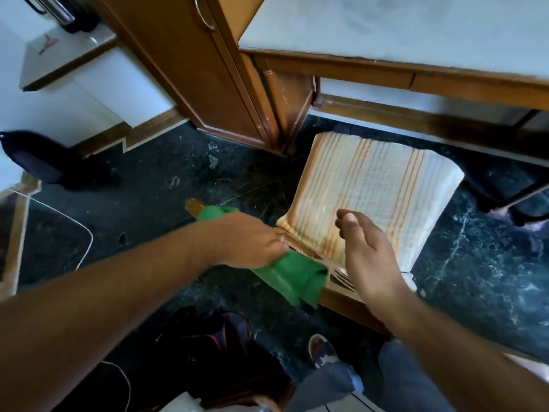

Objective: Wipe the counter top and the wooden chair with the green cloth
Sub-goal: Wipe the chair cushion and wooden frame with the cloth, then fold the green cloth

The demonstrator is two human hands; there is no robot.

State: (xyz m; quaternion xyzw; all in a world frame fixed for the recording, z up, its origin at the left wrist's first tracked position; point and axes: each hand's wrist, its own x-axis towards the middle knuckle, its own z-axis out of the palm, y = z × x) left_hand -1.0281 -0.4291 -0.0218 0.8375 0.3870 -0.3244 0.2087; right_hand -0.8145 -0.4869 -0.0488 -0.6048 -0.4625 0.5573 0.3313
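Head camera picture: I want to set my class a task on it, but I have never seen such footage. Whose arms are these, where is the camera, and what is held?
There is no machine here. A person wears one wide-angle camera on the head, looking forward and down, so both bare arms reach in from below. The left hand grips a crumpled green cloth and presses it against the brown wooden chair frame. The right hand is open and empty, above the chair's orange-striped white seat cushion. Behind the chair stands a pale white counter top with a wooden edge. The floor is dark green stone.
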